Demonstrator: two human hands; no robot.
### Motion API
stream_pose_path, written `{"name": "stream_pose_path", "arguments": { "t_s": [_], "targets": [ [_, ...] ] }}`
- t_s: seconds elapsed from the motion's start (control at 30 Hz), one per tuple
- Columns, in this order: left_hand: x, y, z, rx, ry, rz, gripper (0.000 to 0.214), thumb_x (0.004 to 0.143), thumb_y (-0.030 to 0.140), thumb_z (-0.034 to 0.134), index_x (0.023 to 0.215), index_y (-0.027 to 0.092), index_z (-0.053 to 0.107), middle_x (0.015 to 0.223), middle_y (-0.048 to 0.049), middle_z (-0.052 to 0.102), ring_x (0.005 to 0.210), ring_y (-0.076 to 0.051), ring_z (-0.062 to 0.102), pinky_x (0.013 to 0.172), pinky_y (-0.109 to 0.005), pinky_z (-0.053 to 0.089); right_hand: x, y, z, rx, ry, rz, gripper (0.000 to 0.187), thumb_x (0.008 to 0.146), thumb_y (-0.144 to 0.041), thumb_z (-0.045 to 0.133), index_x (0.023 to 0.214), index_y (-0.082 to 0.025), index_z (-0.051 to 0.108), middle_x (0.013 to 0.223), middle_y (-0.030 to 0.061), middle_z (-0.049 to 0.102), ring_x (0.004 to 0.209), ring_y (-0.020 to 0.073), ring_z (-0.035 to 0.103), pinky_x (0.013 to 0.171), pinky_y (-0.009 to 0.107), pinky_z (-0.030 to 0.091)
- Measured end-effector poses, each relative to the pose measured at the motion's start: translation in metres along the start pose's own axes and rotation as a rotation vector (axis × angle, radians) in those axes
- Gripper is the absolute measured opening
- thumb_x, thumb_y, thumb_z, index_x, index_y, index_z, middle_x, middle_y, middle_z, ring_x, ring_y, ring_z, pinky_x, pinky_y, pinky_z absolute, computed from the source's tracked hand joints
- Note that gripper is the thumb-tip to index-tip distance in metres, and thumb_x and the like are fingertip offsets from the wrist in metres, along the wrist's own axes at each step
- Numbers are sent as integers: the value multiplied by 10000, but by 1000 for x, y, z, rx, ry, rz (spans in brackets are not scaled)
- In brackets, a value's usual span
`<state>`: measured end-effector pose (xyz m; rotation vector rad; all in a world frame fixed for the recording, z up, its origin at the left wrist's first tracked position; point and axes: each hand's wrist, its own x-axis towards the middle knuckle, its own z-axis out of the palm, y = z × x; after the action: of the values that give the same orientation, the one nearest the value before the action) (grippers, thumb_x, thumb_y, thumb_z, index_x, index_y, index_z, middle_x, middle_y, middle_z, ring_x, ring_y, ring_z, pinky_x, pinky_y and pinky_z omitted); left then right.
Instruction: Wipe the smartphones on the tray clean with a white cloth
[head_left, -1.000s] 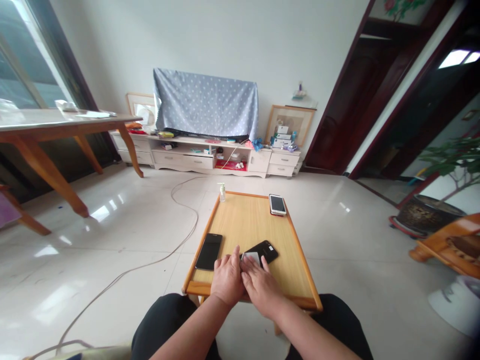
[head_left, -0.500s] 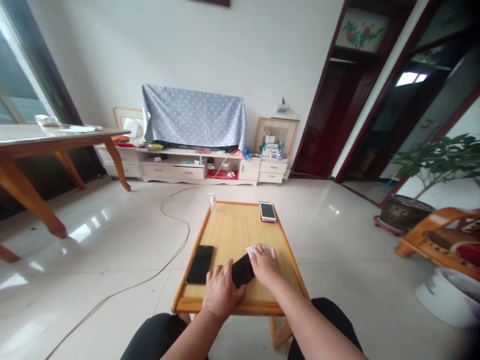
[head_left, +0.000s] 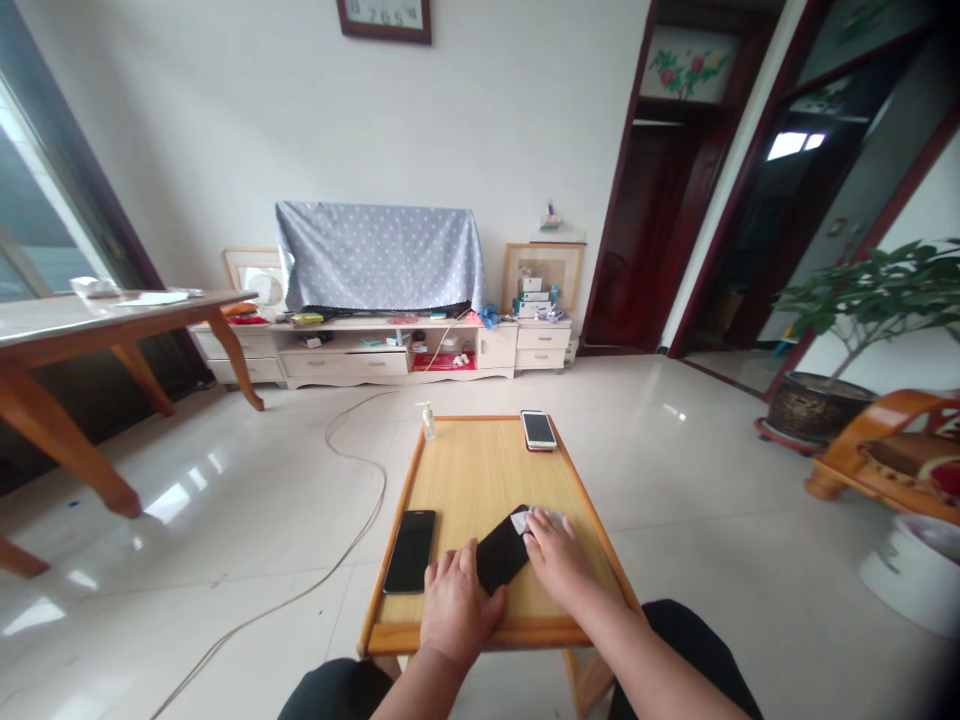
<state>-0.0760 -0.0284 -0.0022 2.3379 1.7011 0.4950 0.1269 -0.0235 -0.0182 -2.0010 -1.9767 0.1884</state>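
A black phone (head_left: pixel 501 556) lies at a slant on the small wooden table (head_left: pixel 471 470), near its front edge. Thumb and fingers of my left hand (head_left: pixel 459 606) grip the phone's near end. Under the fingers of my right hand (head_left: pixel 556 556) is a white wipe (head_left: pixel 520 520), bunched and pressed at the phone's far end; part of it is covered by the hand. Another dark phone (head_left: pixel 410 552) rests flat to the left of my left hand.
At the table's far corners stand a small pump bottle (head_left: pixel 428 422) and a white phone (head_left: pixel 538 430) atop something dark red. A cable (head_left: pixel 379 490) runs across the floor on the left. Beyond are a low TV cabinet (head_left: pixel 345 368), a larger table (head_left: pixel 172 305) and a potted plant (head_left: pixel 814 405).
The view has tilted up, so a wall clock shows at the top. My right hand with the wipe has shifted slightly on the phone's far end. My left hand keeps its hold.
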Motion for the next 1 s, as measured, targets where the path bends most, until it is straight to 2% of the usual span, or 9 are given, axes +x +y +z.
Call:
{"name": "stream_pose_path", "arguments": {
  "t_s": [0.13,0.23,0.33,0.4,0.53,0.67,0.83,0.93,1.0],
  "targets": [
    [0,1,0,7,9,10,667,751,459,603,1348,176,519,1239,-127,645,1187,-297,522,1010,-416,339,-18,-8,12,-20,45,5,537,986,-373,358,1471,-160,443,1547,115,376,1452,287,299,1206,506,185],
    [0,2,1,3,3,31,615,771,475,589,1317,195,546,1243,-117,651,1176,-293,528,1011,-419,340,-40,-24,20,30,16,-117,529,997,-370,338,1476,-171,441,1561,95,352,1458,274,288,1207,474,217],
    [0,4,2,7,-2,23,588,788,484,576,1299,194,562,1265,-115,643,1197,-294,519,1017,-425,341,-47,-25,14,80,-17,-194,507,1014,-360,295,1465,-197,461,1547,73,380,1450,253,311,1201,463,237],
    [0,5,2,16,-7,13,587,786,470,578,1303,194,559,1278,-119,634,1211,-295,511,1015,-419,346,-40,-16,5,73,-13,-148,500,1018,-340,268,1449,-203,483,1525,71,420,1435,250,342,1201,479,224],
    [0,8,2,28,-20,16,589,776,442,589,1313,205,550,1288,-113,619,1217,-291,499,1014,-400,348,-24,2,-5,20,23,-4,509,1005,-315,281,1432,-143,498,1510,122,435,1423,273,362,1199,504,208],
    [4,12,3,35,-33,8,604,756,462,601,1297,195,559,1250,-105,619,1203,-294,493,1024,-387,345,-31,-4,2,39,38,-31,508,970,-284,374,1438,-120,487,1526,141,402,1430,292,345,1200,493,211],
    [19,22,-3,65,-147,-18,714,729,427,613,1378,166,467,1306,-136,572,1228,-308,480,1050,-369,343,-52,-18,7,161,-7,-127,489,970,-272,394,1420,-125,514,1514,146,418,1427,288,351,1208,481,198],
    [31,31,-8,82,-222,-44,753,686,391,646,1370,148,446,1308,-166,550,1218,-319,492,1037,-381,364,-57,-19,-5,219,-32,-165,460,948,-222,420,1379,-150,562,1470,140,486,1387,285,417,1192,472,238],
    [38,36,-12,78,-266,-60,693,659,401,671,1285,156,502,1266,-169,561,1200,-322,507,1013,-390,387,-57,-17,-15,260,-43,-188,434,925,-203,457,1331,-179,606,1429,125,540,1342,283,473,1163,455,296]
  ]
}}
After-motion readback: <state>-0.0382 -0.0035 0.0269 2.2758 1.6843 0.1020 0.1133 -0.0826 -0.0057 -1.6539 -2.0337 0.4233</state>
